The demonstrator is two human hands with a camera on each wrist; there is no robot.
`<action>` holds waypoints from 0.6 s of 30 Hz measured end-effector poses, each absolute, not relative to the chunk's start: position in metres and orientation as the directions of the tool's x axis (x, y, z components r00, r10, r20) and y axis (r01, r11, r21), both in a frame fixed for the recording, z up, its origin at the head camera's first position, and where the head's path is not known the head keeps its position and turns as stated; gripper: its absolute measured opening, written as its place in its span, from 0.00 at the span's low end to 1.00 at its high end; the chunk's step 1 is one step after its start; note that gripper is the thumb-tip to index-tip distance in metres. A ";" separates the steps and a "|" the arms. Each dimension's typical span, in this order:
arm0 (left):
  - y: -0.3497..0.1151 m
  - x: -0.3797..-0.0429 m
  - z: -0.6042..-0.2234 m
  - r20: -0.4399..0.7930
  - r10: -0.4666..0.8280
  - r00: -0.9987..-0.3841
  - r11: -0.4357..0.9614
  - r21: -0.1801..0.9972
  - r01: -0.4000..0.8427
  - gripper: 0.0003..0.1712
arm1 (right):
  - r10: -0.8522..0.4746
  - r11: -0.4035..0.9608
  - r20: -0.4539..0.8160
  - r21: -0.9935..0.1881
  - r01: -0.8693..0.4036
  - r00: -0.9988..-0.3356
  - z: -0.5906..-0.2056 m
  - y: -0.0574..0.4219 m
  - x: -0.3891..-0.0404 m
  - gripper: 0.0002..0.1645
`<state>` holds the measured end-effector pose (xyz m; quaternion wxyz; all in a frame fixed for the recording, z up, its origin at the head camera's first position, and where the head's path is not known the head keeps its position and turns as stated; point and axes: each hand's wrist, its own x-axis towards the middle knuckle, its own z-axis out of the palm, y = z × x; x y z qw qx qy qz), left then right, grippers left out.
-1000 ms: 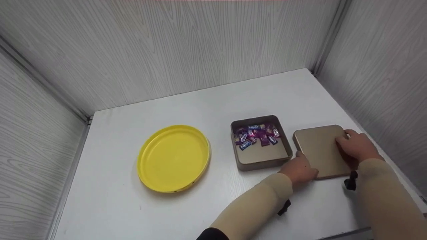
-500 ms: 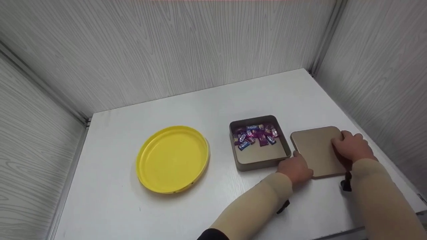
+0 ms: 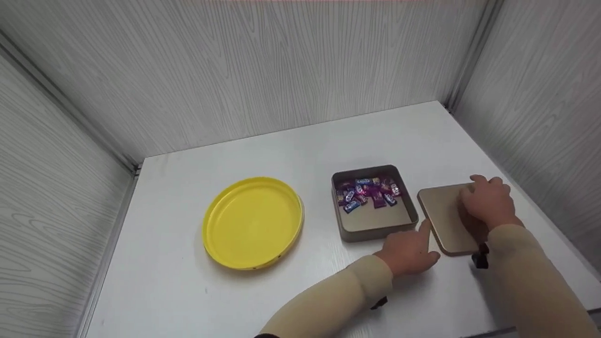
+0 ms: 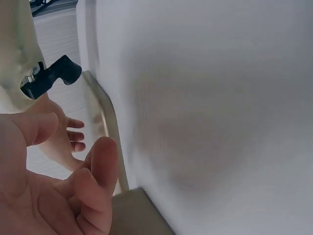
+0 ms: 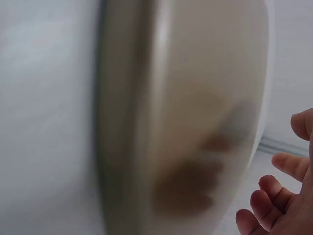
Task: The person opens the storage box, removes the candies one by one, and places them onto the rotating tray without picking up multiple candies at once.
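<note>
A square, gold-brown tin lid (image 3: 443,216) lies flat on the white table, just right of the matching tin (image 3: 375,234). Several small candies in purple and blue wrappers (image 3: 364,190) sit in the tin, mostly toward its far side. My left hand (image 3: 408,253) is by the lid's near left corner, index finger and thumb apart; the left wrist view shows its fingers loosely bent around nothing. Over the lid's right part hovers my right hand (image 3: 490,204). In the right wrist view its fingers (image 5: 291,166) are spread, apart from the lid, which mirrors them.
A round yellow plate (image 3: 253,223) with a raised rim stands left of the tin. Pale wood-grain panels (image 3: 305,61) enclose the table at the back and both sides. The table's near edge runs under my right forearm.
Both hands have let go of the lid. My left hand has drawn back leftward from its edge, and my right hand has come off its right side, rising over it.
</note>
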<state>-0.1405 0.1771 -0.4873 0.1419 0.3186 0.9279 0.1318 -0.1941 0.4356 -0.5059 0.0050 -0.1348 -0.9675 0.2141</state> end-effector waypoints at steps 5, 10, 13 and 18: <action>0.142 -0.139 -0.480 -0.096 0.667 -0.739 0.716 0.357 0.600 0.39 | 0.198 0.872 -0.066 -0.444 0.207 -0.978 -0.496 0.413 -0.202 0.41; 0.109 -0.139 -0.480 -0.023 0.651 -0.759 0.715 0.356 0.602 0.35 | 0.153 0.883 -0.099 -0.433 0.181 -0.983 -0.490 0.394 -0.207 0.45; 0.093 -0.140 -0.482 0.008 0.629 -0.777 0.731 0.335 0.595 0.33 | 0.110 0.875 -0.091 -0.463 0.140 -0.990 -0.490 0.379 -0.210 0.45; 0.075 -0.144 -0.486 0.001 0.581 -0.814 0.756 0.370 0.540 0.33 | 0.045 0.836 -0.099 -0.541 0.092 -0.994 -0.491 0.346 -0.214 0.43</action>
